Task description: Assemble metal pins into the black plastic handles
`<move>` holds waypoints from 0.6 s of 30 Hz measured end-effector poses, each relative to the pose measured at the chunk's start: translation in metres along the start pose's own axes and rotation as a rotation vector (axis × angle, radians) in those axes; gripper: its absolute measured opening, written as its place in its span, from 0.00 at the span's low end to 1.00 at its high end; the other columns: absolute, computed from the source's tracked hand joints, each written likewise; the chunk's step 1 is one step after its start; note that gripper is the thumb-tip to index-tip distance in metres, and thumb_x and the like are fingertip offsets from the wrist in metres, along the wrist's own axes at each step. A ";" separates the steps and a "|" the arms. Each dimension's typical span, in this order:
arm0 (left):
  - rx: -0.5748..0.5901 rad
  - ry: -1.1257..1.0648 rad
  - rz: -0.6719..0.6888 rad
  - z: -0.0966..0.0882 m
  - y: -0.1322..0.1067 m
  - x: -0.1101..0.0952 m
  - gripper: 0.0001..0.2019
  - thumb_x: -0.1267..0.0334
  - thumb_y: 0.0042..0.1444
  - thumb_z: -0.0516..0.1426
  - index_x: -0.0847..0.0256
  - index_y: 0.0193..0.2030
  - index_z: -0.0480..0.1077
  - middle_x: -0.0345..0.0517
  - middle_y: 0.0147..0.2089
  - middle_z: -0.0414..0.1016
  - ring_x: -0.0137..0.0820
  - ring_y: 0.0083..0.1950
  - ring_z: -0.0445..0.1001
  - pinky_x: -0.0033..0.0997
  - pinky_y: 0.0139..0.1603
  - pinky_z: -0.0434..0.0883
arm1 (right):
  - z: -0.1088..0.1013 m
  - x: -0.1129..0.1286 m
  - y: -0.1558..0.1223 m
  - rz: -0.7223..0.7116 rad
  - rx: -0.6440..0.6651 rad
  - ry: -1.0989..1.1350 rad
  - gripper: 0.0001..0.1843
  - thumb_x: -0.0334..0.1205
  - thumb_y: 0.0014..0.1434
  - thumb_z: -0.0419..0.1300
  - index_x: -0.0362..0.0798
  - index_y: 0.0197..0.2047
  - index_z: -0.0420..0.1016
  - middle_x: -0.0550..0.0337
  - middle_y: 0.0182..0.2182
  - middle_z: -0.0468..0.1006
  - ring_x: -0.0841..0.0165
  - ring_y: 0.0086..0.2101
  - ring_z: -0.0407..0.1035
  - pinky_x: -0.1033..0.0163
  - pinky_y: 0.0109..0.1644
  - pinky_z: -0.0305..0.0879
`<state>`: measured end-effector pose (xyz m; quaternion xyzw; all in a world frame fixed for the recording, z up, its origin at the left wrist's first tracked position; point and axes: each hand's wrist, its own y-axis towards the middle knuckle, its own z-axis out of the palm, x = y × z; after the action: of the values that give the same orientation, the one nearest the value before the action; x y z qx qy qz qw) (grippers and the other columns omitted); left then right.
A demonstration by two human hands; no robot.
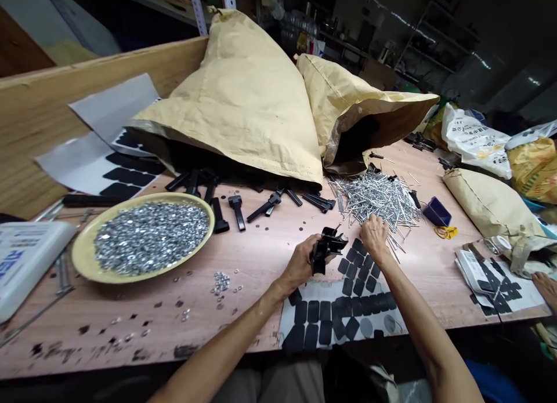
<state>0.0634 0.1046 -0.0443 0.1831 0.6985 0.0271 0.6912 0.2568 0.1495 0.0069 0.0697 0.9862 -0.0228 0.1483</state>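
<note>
My left hand [301,259] is closed around a black plastic part [324,251] with open channels, held above the table. My right hand [374,235] rests at the near edge of a pile of thin metal pins [378,197]. Its fingers are curled together, and whatever is between them is hidden. Below and between my hands lie black adhesive pads [359,269], some loose and some in rows on a white backing sheet [285,319]. Several black T-shaped plastic pieces [237,211] lie farther back, left of the pins.
A yellow bowl [78,261] full of small metal nuts stands at left. Two large paper sacks [243,101] [322,84] lie open at the back. A dark blue box [437,211] is right of the pins. Another person's hand [546,287] shows at the right edge.
</note>
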 end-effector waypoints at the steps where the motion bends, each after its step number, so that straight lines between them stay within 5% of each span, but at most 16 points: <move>1: -0.008 -0.027 -0.040 0.000 0.000 -0.002 0.12 0.57 0.46 0.62 0.62 0.32 0.67 0.41 0.30 0.71 0.29 0.30 0.70 0.27 0.32 0.69 | 0.001 -0.001 0.000 0.005 -0.027 0.032 0.13 0.25 0.55 0.50 0.38 0.34 0.75 0.41 0.41 0.73 0.56 0.43 0.66 0.52 0.46 0.59; 5: -0.052 -0.158 -0.221 -0.003 -0.001 -0.016 0.11 0.58 0.45 0.62 0.62 0.31 0.69 0.42 0.30 0.74 0.31 0.32 0.73 0.29 0.34 0.70 | -0.002 -0.010 -0.006 0.045 -0.283 0.403 0.05 0.30 0.52 0.54 0.43 0.29 0.71 0.46 0.41 0.72 0.60 0.39 0.67 0.55 0.42 0.64; 8: -0.078 -0.196 -0.313 -0.004 0.002 -0.023 0.09 0.60 0.44 0.62 0.62 0.31 0.71 0.43 0.32 0.76 0.33 0.35 0.74 0.30 0.35 0.70 | -0.020 -0.011 -0.019 0.048 -0.514 0.933 0.02 0.36 0.53 0.55 0.47 0.31 0.66 0.57 0.32 0.72 0.67 0.30 0.68 0.59 0.36 0.67; 10: -0.077 -0.179 -0.343 -0.002 0.004 -0.024 0.09 0.62 0.43 0.62 0.62 0.32 0.72 0.42 0.30 0.76 0.32 0.33 0.73 0.29 0.33 0.69 | -0.040 -0.007 -0.031 0.001 -0.609 1.270 0.09 0.40 0.53 0.58 0.49 0.37 0.64 0.64 0.28 0.72 0.70 0.28 0.69 0.61 0.35 0.69; 14: 0.000 -0.118 -0.314 0.004 0.002 -0.023 0.14 0.63 0.42 0.62 0.64 0.37 0.71 0.42 0.31 0.76 0.32 0.32 0.73 0.29 0.33 0.69 | -0.075 0.011 -0.060 -0.168 -0.599 1.571 0.15 0.41 0.52 0.62 0.52 0.42 0.62 0.67 0.29 0.75 0.71 0.30 0.72 0.62 0.37 0.71; 18: 0.057 -0.066 -0.268 0.009 -0.002 -0.027 0.16 0.65 0.41 0.62 0.64 0.41 0.71 0.44 0.35 0.77 0.34 0.36 0.74 0.30 0.37 0.69 | -0.081 0.021 -0.077 -0.232 -0.518 1.634 0.12 0.40 0.52 0.63 0.52 0.38 0.65 0.66 0.28 0.77 0.71 0.29 0.74 0.62 0.37 0.74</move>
<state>0.0707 0.0930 -0.0190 0.1087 0.6940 -0.0913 0.7058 0.2028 0.0818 0.0801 -0.0728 0.7587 0.2450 -0.5992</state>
